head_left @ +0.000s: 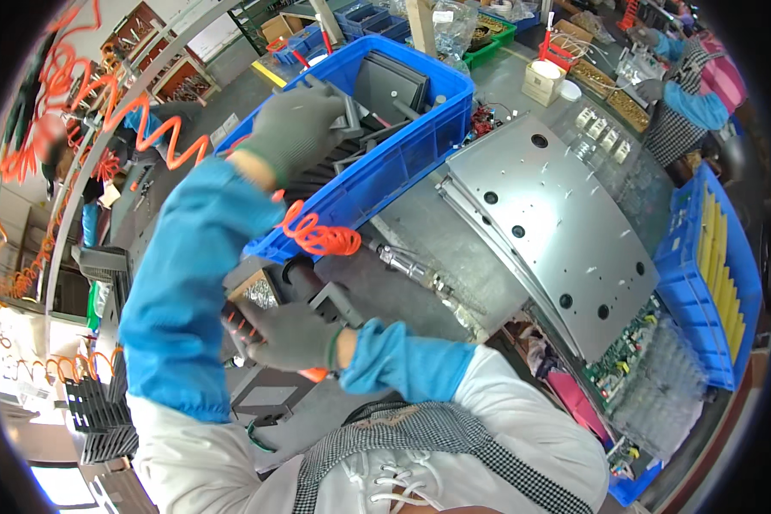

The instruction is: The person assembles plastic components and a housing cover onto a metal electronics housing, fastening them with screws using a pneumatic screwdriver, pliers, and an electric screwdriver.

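Note:
My left hand (298, 127), in a grey glove, reaches over the near side of a long blue bin (355, 201). Its fingers curl beside a dark grey angled bracket (349, 117), which they appear to grip. Similar dark bars and flat dark grey panels (387, 86) lie inside the bin. Lower down, my right hand (287, 336), also gloved in grey, is closed around a dark object with orange marks (238, 324); most of it is hidden by the fingers. Another dark grey bracket (336, 301) juts out next to this hand, close to a dark cylinder (300, 272).
An orange coiled air hose (321, 236) hangs before the bin, near a metal fitting (407, 264). Stacked silver sheet-metal panels (557, 231) lie to the right. Beyond them stands a blue crate (672, 274) with yellow dividers. Other people (698, 103) work at the far right.

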{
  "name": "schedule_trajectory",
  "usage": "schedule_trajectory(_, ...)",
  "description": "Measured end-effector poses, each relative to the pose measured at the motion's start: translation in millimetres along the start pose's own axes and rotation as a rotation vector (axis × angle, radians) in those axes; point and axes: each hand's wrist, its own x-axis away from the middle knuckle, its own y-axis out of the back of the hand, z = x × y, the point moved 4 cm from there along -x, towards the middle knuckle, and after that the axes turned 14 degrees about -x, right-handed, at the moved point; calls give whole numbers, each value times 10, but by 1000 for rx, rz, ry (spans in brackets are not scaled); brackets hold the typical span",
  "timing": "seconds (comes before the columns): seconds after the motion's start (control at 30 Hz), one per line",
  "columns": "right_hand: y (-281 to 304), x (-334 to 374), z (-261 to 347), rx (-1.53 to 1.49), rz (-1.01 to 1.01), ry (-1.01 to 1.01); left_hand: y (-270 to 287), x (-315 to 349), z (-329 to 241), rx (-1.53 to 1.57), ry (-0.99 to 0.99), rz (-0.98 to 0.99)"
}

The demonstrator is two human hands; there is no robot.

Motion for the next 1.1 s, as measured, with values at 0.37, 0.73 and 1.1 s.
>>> schedule_trajectory(0.37,-943,91,-604,160,-168,604,-2384,-1842,-383,-224,93,349)
schedule_trajectory(0.73,-873,66,-592,483,318,372,-2613,-2238,-260,-229,16,362)
schedule_trajectory(1.1,-1345,-118,-735,320,431,44,-2811,-2330,-325,13,-5,393)
